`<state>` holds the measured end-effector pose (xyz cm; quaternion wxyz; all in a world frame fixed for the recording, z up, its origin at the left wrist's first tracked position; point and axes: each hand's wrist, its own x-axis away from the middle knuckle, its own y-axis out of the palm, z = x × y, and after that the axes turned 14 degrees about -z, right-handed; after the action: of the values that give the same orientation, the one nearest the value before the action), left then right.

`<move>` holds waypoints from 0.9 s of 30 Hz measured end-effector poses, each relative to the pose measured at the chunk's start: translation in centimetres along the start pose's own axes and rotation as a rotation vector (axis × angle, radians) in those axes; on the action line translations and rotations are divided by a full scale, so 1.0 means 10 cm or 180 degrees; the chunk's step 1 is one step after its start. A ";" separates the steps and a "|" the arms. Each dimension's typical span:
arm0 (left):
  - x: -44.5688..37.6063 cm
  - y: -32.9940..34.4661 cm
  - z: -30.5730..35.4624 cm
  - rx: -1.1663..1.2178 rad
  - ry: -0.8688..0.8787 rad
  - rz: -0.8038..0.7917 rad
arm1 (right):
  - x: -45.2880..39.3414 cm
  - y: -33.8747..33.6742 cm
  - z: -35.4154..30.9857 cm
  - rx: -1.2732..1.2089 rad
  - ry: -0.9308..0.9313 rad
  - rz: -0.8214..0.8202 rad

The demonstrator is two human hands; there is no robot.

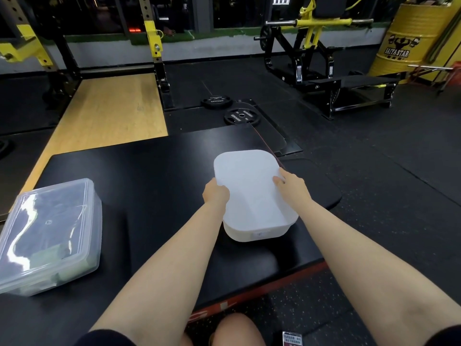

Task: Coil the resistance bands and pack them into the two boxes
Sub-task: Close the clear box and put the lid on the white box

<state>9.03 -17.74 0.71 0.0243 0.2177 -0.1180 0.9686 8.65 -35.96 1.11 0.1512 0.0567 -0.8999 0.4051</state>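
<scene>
A white opaque box (259,228) sits on the black platform (149,176) in front of me, with its white lid (249,186) lying over it. My left hand (215,193) grips the lid's left edge. The fingers of my right hand (290,184) curl onto its right edge. A clear plastic box (50,236) with its lid on stands at the near left; dark and pale green bands show dimly through its walls. The white box's contents are hidden.
Two black weight plates (240,116) lie on the floor beyond the platform. A wooden lifting platform (104,111) and yellow rack posts stand far left. A bench machine (349,91) and a yellow drum (409,38) are far right. My knee shows at the bottom.
</scene>
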 end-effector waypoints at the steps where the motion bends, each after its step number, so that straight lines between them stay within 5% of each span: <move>1: -0.02 -0.02 -0.01 -0.0077 -0.0006 -0.0042 | 0.00 -0.01 0.00 0.0034 0.0003 -0.0015; 6: -0.08 -0.08 -0.01 -0.0145 -0.0039 -0.0239 | -0.03 -0.04 -0.01 0.0271 0.0053 -0.0081; 12: -0.07 -0.10 0.04 -0.1486 0.0006 -0.0667 | -0.08 0.06 0.04 0.0395 -0.0087 -0.0036; 21: -0.01 -0.21 -0.10 -0.2796 0.0436 -0.0453 | 0.02 0.13 0.06 0.0748 -0.0099 0.0098; 27: 0.09 -0.25 -0.12 -0.1160 0.0212 -0.0994 | 0.04 0.15 0.12 0.0503 -0.0137 0.0018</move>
<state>7.95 -14.99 0.63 0.2164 0.1933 -0.2548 0.9224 7.69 -35.83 -0.57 0.1258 0.0747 -0.8683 0.4740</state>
